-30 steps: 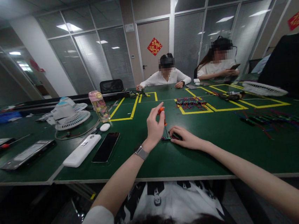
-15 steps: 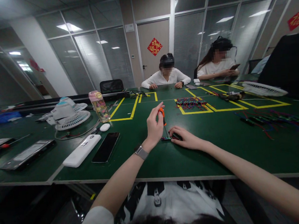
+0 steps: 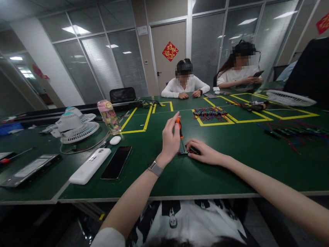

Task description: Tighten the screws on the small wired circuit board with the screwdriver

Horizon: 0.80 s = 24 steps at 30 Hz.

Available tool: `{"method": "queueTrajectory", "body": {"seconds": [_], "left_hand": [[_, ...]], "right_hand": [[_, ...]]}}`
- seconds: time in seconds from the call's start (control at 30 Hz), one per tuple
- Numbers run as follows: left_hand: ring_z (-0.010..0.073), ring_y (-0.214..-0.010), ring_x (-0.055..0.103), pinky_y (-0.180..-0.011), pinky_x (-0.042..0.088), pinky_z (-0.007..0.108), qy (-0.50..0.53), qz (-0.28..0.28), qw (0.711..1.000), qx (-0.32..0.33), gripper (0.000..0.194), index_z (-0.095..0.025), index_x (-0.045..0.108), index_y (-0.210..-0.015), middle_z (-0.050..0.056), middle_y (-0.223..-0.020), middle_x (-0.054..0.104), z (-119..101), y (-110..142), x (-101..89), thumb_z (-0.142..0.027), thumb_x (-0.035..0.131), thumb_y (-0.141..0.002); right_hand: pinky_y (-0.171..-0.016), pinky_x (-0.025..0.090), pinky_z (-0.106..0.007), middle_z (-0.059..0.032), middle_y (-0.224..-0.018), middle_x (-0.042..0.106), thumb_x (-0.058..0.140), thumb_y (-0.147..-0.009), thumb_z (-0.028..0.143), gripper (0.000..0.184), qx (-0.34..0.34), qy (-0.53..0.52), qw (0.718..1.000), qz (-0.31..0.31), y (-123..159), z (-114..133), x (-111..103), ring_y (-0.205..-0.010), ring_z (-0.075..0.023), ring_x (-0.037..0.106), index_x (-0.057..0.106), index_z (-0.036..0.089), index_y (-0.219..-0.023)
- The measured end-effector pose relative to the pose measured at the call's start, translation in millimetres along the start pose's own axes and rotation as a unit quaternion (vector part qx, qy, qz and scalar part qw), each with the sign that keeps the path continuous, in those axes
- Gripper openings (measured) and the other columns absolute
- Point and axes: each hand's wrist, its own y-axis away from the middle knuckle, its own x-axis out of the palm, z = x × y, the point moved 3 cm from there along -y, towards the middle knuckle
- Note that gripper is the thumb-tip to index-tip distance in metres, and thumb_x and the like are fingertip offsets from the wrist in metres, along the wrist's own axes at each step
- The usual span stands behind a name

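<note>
My left hand, with a watch on its wrist, is closed around the orange handle of a screwdriver. The screwdriver stands almost upright, its thin shaft running down to a small green circuit board on the table. My right hand rests on the table, its fingertips pinching the right end of that board. Under the right palm shows something dark that I cannot make out. The exact contact of the screwdriver's tip is too small to tell.
Left of my hands lie a black phone, a white power bank and a white oval case. Behind them stand a bottle and a fan. Wired boards lie ahead right, more boards further right. Two people sit opposite.
My left fingers have shifted very slightly on the screwdriver handle. My right hand and the board stay in place. Across the table, one person's hand has moved inward.
</note>
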Motion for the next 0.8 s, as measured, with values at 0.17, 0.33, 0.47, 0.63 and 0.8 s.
{"method": "queueTrajectory", "body": {"seconds": [0.17,0.33,0.47,0.63,0.8], "left_hand": [[0.0147,-0.089,0.059,-0.085,0.047,0.028,-0.02,-0.022,1.0,0.004,0.03,-0.022,0.058,-0.122,0.004,-0.1,0.063,-0.1,-0.4,-0.5,-0.024,0.05,-0.094],[0.0138,-0.086,0.056,-0.083,0.046,0.026,-0.041,-0.031,0.999,0.017,0.023,-0.022,0.064,-0.112,0.004,-0.096,0.058,-5.7,0.0,-2.9,-0.027,0.055,-0.091],[0.0151,-0.103,0.058,-0.094,0.044,0.029,-0.011,-0.008,1.0,0.015,0.032,-0.024,0.058,-0.124,0.006,-0.111,0.062,-3.4,0.6,-2.1,-0.025,0.04,-0.098],[0.0164,-0.105,0.061,-0.093,0.046,0.03,0.016,-0.006,1.0,-0.003,0.033,-0.024,0.054,-0.128,0.007,-0.116,0.064,2.2,1.0,0.0,-0.027,0.04,-0.098],[0.0135,-0.083,0.058,-0.081,0.047,0.026,-0.025,-0.037,0.999,0.015,0.025,-0.022,0.063,-0.114,0.003,-0.094,0.061,-3.9,0.4,-2.3,-0.029,0.056,-0.091]], "right_hand": [[-0.092,0.045,-0.04,-0.0082,-0.105,0.057,0.059,-0.085,0.019,0.009,0.001,0.005,1.0,0.002,0.3,-0.5,-0.2,-0.1,-0.0232,0.055,0.056,0.02,-0.094],[-0.091,0.045,-0.04,-0.0082,-0.105,0.057,0.058,-0.086,0.019,0.009,0.005,0.008,1.0,0.004,0.2,0.5,-0.5,-0.099,-0.0231,0.055,0.056,0.02,-0.094],[-0.091,0.046,-0.041,-0.0085,-0.105,0.057,0.058,-0.085,0.019,0.008,0.003,0.003,1.0,0.0,0.0,2.0,-1.0,-0.099,-0.023,0.055,0.055,0.02,-0.093],[-0.09,0.046,-0.041,-0.0083,-0.105,0.058,0.058,-0.085,0.019,0.008,0.002,0.0,1.0,-0.002,0.0,3.3,-2.1,-0.098,-0.0231,0.055,0.055,0.02,-0.092],[-0.091,0.046,-0.04,-0.0078,-0.105,0.058,0.059,-0.085,0.019,0.008,0.001,-0.001,1.0,-0.004,0.1,3.0,-2.0,-0.098,-0.0228,0.056,0.056,0.021,-0.093]]}}
